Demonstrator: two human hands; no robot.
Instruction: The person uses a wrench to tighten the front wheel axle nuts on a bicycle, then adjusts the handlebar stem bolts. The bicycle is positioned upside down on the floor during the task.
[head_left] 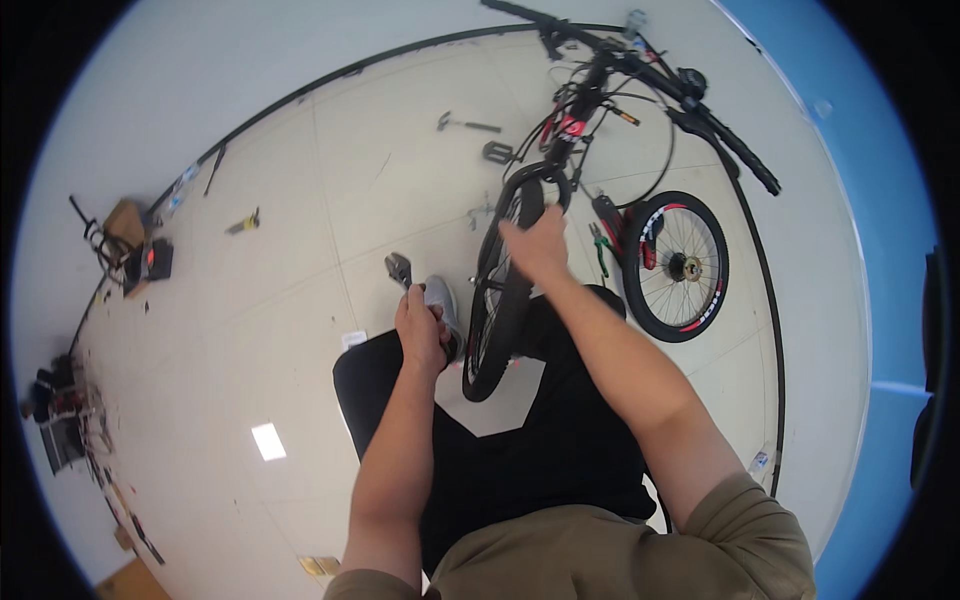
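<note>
An adjustable wrench [398, 268] is in my left hand [421, 325], its jaws pointing away from me above the floor, beside my shoe. My right hand [538, 246] grips the top of the bicycle's front wheel [507, 310], just below the fork [528, 177]. The wheel stands upright between my knees. Beyond it rises the black handlebar [655, 72] with its cables. My right fingertips are partly hidden behind the tire.
A loose wheel [676, 266] lies to the right, with green-handled pliers [602, 248] near it. A hammer [468, 124], a pedal [498, 152] and a yellow tool [244, 222] lie on the pale tiles. A cardboard box [126, 222] stands at far left.
</note>
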